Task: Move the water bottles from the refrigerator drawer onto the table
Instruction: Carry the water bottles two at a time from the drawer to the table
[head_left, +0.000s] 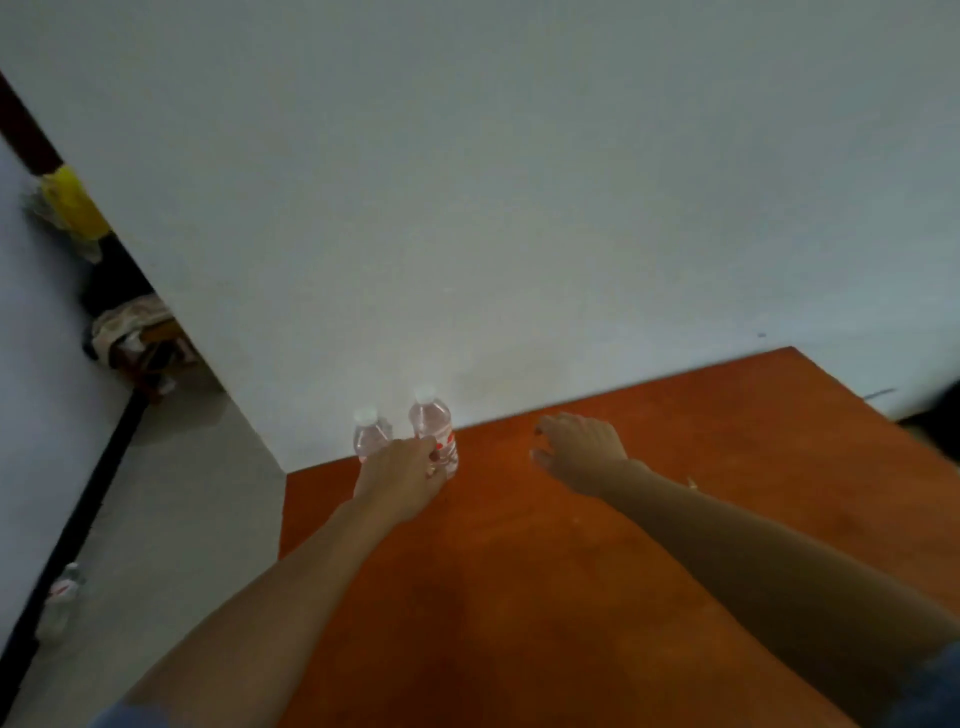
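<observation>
Two clear water bottles with white caps stand upright at the far left corner of the orange-brown table (623, 545). My left hand (402, 478) is wrapped around their lower parts: the left bottle (370, 434) is half hidden behind it, and the right bottle (434, 423), with a red label, shows beside my fingers. My right hand (582, 449) hovers over the table to the right of the bottles, fingers relaxed and empty. The refrigerator drawer is out of view.
A white wall (519, 208) rises right behind the table's far edge. On the grey floor at the left lies another bottle (62, 597) beside a black strip. Further back in the left gap are a yellow bag (72, 208) and clutter.
</observation>
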